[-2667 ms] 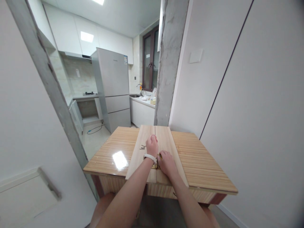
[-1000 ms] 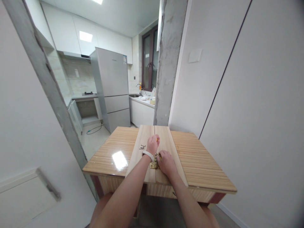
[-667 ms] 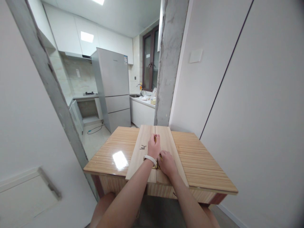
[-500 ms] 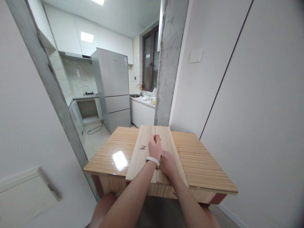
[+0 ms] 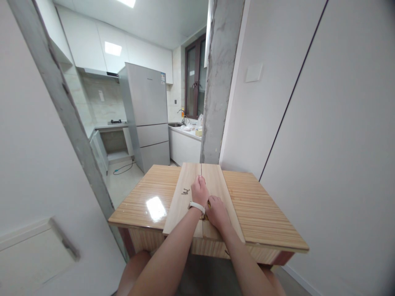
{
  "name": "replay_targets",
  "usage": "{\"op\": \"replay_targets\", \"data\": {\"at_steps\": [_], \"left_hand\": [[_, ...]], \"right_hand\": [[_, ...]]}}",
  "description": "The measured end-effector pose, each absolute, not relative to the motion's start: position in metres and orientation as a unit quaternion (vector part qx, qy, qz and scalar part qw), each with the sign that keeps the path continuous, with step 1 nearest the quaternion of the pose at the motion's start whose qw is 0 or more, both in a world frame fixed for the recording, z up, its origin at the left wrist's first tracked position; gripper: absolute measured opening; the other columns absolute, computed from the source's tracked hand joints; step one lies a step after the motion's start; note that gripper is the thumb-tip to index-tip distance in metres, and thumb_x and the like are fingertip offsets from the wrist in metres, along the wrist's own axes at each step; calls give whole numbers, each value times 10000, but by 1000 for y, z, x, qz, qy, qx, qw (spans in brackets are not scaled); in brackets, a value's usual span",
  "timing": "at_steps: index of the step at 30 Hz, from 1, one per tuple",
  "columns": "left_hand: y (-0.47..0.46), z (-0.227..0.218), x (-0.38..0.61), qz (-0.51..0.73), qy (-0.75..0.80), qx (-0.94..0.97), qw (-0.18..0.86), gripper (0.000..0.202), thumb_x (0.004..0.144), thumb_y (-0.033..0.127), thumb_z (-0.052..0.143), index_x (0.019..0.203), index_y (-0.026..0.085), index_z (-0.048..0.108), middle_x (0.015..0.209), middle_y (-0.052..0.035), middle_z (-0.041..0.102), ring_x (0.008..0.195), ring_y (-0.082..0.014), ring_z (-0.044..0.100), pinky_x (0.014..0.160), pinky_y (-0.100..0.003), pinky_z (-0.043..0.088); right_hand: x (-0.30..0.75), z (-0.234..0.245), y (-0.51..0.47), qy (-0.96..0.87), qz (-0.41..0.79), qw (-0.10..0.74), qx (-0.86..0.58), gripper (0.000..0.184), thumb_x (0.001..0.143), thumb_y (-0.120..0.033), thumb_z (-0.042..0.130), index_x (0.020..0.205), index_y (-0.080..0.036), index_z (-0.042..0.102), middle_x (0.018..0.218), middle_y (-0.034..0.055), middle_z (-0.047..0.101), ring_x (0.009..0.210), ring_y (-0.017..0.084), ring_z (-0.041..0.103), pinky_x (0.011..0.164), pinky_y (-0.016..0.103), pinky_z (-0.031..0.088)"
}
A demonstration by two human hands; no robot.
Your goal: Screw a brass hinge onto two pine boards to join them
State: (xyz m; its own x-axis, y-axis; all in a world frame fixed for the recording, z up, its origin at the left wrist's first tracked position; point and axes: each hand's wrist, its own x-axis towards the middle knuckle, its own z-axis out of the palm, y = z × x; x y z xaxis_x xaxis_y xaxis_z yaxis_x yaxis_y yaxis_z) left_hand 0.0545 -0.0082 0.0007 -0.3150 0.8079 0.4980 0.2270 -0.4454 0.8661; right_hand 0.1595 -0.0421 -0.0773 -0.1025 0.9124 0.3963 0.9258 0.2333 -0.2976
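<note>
Two pale wooden boards (image 5: 191, 174) lie side by side on a wood-grain table, with a narrow seam between them. Over the seam, my left hand (image 5: 200, 192), with a white band at the wrist, is closed; what its fingers hold is hidden. My right hand (image 5: 217, 210) rests lower on the right board, its fingers curled at a small gold-coloured piece (image 5: 209, 203) that is mostly covered. Another bit of gold colour shows at the seam below my hands. Several small dark screws (image 5: 185, 191) lie in a loose group on the left board.
The table (image 5: 262, 209) extends beyond the boards on both sides, with a dark handle (image 5: 227, 252) at its front. A grey fridge (image 5: 151, 98) and a sink counter (image 5: 185, 142) stand beyond. A white wall (image 5: 308, 123) rises at the right.
My left hand has shifted slightly left and turned a little; the yellow-and-dark bit seen at its fingertips is now hidden. My right hand stays nearly in place.
</note>
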Motion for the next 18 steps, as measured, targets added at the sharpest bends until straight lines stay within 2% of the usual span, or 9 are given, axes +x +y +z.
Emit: {"op": "replay_targets", "data": {"at_steps": [5, 10, 15, 18], "left_hand": [[-6, 9, 47, 638, 424, 560, 314, 336, 930, 250, 409, 594, 227, 416, 547, 16, 433, 548, -151, 427, 546, -280, 298], [-3, 13, 41, 611, 368, 542, 445, 308, 885, 288, 412, 585, 219, 412, 503, 32, 365, 471, -123, 333, 461, -253, 229], [-2, 8, 42, 620, 357, 526, 459, 280, 902, 354, 457, 659, 217, 425, 539, 58, 370, 485, -106, 342, 478, -231, 237], [-5, 5, 42, 629, 402, 539, 390, 261, 933, 373, 469, 724, 218, 467, 590, 55, 442, 542, -115, 405, 528, -231, 297]], "right_hand": [[160, -79, -41, -745, -22, 256, -616, 172, 971, -323, 485, 954, -222, 623, 1071, 89, 673, 1034, 227, 551, 891, 316, 367], [159, -80, -40, -744, -23, 253, -618, 203, 983, -340, 474, 973, -220, 637, 1075, 98, 679, 1048, 230, 556, 904, 323, 366], [159, -81, -39, -745, -26, 261, -613, 212, 988, -351, 468, 967, -223, 635, 1077, 97, 679, 1044, 231, 563, 906, 323, 367], [159, -81, -39, -746, -29, 263, -611, 211, 987, -344, 463, 950, -221, 630, 1067, 94, 678, 1041, 229, 562, 907, 322, 366]]}}
